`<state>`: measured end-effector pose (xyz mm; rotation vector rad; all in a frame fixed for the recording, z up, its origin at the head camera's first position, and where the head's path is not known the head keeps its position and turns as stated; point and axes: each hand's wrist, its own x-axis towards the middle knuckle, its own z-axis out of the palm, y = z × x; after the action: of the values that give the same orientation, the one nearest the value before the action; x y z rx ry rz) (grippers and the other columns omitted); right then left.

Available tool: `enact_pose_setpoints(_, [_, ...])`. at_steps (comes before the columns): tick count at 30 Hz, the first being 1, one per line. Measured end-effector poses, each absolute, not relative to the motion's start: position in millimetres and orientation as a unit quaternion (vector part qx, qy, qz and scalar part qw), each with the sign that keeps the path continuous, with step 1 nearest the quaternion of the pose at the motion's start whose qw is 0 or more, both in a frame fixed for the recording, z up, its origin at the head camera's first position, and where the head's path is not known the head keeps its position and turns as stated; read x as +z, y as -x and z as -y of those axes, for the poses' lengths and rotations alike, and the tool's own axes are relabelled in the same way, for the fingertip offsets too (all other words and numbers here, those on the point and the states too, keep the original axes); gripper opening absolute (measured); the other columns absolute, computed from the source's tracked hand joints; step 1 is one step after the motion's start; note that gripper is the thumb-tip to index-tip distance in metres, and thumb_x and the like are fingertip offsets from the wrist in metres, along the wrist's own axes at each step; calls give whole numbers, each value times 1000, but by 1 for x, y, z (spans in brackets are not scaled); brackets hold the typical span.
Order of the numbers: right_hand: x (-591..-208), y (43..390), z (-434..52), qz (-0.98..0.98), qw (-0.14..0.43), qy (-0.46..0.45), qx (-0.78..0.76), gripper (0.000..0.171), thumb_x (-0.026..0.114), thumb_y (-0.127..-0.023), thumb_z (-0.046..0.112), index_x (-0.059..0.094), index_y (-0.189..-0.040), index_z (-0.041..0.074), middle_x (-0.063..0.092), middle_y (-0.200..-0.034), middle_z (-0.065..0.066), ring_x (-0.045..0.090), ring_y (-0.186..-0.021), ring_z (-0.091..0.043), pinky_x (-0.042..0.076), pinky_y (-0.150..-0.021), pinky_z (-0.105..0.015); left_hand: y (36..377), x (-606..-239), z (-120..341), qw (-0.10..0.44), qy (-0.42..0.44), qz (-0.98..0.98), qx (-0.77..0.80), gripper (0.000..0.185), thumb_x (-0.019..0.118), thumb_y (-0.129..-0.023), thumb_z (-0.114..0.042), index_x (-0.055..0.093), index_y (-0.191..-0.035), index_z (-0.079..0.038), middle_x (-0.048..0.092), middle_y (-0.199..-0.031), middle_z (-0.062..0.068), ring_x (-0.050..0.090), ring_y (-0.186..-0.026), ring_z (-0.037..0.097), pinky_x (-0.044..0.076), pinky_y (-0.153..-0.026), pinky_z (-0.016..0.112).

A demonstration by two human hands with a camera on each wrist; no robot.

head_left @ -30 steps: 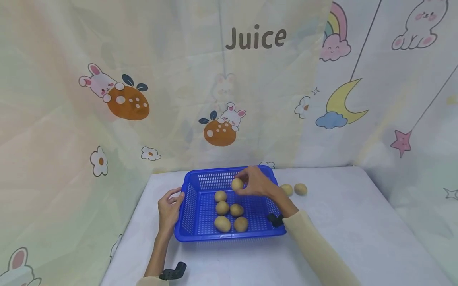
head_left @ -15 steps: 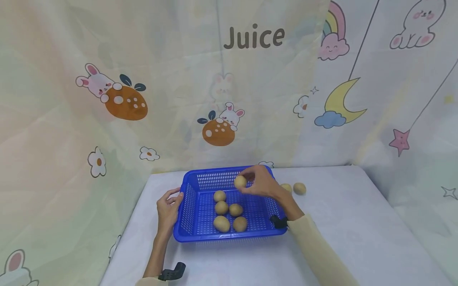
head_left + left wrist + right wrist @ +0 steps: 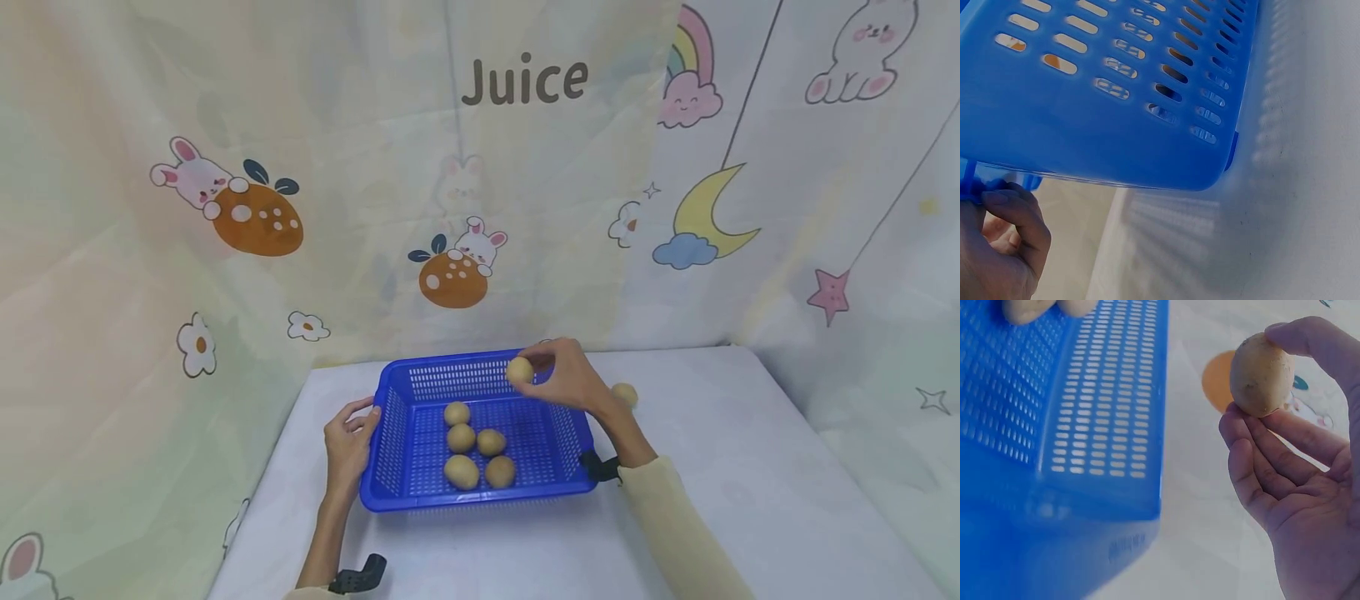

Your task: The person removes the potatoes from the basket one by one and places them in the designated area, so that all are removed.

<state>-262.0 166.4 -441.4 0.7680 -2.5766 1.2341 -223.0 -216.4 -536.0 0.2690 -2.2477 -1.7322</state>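
Observation:
A blue plastic basket point(image 3: 480, 500) with slotted walls stands on the white table. Several potatoes point(image 3: 461, 438) lie on its floor, left of the middle. My left hand point(image 3: 347, 443) grips the basket's left rim, its thumb on the rim in the left wrist view. Between thumb and fingertips, my right hand point(image 3: 568, 379) pinches a single potato point(image 3: 1262, 375) over the back right part of the basket. In the right wrist view that potato shows beside the basket's wall, apart from it.
Another potato point(image 3: 624, 394) lies on the table right of the basket, partly hidden by my right wrist. Behind the table point(image 3: 735, 433) hangs a printed cloth point(image 3: 360, 275) with cartoon rabbits. Similar cloth closes off both sides.
My right hand has moved right and a little upward with its potato. One potato on the table is now hidden behind that arm. The left hand keeps its grip on the rim.

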Motion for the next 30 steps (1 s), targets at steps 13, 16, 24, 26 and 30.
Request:
enact_pose_setpoints(13, [-446,247,-197,867,154,-180,439,42,92,-86,27,82,-122,7,82,-99,-6,75,-92,-35,57,-82,-33,222,-535,216,140,-89,775,-609,33,67,-110,-23,71,-137,-4,82,-93,14,74,-66,5,58,-60,20])
enact_pose_setpoints(16, [-449,243,-203,870,170,-162,435,43,92,-87,28,81,-123,7,82,-101,-6,74,-94,-32,56,-82,-34,221,-535,215,139,-88,775,-610,33,67,-111,-24,71,-137,-5,82,-92,12,74,-67,4,58,-61,20])
enact_pose_setpoints(24, [-455,236,-218,859,213,-132,446,41,92,-86,24,81,-121,5,83,-106,-11,75,-94,-25,59,-82,-44,220,-535,215,138,-88,784,-598,36,66,-111,-28,70,-138,-4,82,-96,16,73,-67,5,59,-62,21])
enact_pose_setpoints(26, [-458,236,-223,857,228,-119,447,42,93,-86,23,81,-121,4,84,-107,-12,76,-94,-27,59,-81,-40,220,-535,215,138,-88,787,-596,36,66,-111,-28,70,-138,-4,82,-97,16,73,-67,5,58,-62,21])
enact_pose_setpoints(30, [-466,234,-233,855,258,-83,443,43,94,-85,21,81,-121,1,84,-108,-15,77,-94,-30,58,-80,-36,220,-535,215,137,-89,788,-593,36,65,-111,-28,70,-139,-4,81,-98,18,73,-67,6,58,-62,21])
